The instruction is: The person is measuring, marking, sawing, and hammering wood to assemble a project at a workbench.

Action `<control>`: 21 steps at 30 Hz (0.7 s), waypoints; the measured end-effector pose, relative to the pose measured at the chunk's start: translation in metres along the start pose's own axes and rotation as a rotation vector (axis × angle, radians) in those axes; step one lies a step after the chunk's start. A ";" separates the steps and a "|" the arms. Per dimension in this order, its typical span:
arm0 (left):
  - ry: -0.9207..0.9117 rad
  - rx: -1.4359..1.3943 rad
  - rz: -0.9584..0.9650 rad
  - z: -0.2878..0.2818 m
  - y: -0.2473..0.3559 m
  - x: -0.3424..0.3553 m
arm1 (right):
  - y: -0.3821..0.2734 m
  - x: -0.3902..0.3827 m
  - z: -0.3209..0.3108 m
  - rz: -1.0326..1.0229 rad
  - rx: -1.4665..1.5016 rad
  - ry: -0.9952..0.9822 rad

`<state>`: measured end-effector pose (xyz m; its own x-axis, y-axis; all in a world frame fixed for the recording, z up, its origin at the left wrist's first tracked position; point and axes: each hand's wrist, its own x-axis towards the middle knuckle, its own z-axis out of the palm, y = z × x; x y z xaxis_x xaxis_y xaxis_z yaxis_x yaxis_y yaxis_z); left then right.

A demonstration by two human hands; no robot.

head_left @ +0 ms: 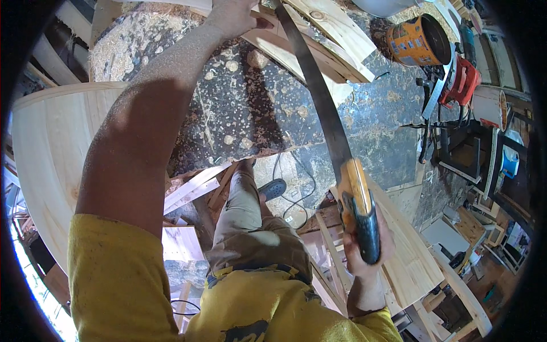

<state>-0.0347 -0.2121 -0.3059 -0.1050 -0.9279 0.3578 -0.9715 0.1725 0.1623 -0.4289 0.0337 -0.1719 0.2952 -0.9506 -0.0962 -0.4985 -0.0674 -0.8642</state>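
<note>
My right hand (369, 242) is wrapped round the handle of a handsaw (325, 105), whose handle is part pale wood, part black. Its long dark blade slants up and away to the far edge of the view, crossing over the boards there. At the top, my left hand (231, 18) is on a pale wooden board (279, 48), gripping it near the blade. Part of that hand is cut off by the picture's edge, and sawdust coats its forearm. The boards lie on a dark, paint-spotted worktable (228, 114).
An orange tin (419, 40) stands at the far right of the worktable, near a red power tool (461, 82). A curved panel of pale planks (54, 142) is at my left. More wood (407, 256) lies beside my right arm. A cable (310, 194) trails on the floor.
</note>
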 end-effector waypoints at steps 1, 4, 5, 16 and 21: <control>0.000 -0.002 0.006 -0.001 0.000 -0.001 | -0.004 -0.001 0.000 -0.047 0.020 0.012; -0.001 0.001 -0.022 -0.001 0.000 0.000 | -0.007 0.016 0.008 -0.077 -0.008 0.023; -0.036 0.012 -0.043 -0.001 0.001 -0.001 | -0.007 0.025 0.012 -0.111 -0.022 0.021; 0.024 -0.063 -0.030 0.001 -0.001 -0.002 | -0.014 -0.002 0.009 -0.074 -0.076 -0.018; -0.002 -0.028 -0.050 0.003 0.001 -0.003 | -0.008 0.043 0.020 -0.175 -0.142 -0.014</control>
<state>-0.0359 -0.2098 -0.3097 -0.0568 -0.9362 0.3469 -0.9692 0.1351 0.2059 -0.3955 -0.0009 -0.1796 0.3978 -0.9165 0.0416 -0.5486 -0.2740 -0.7899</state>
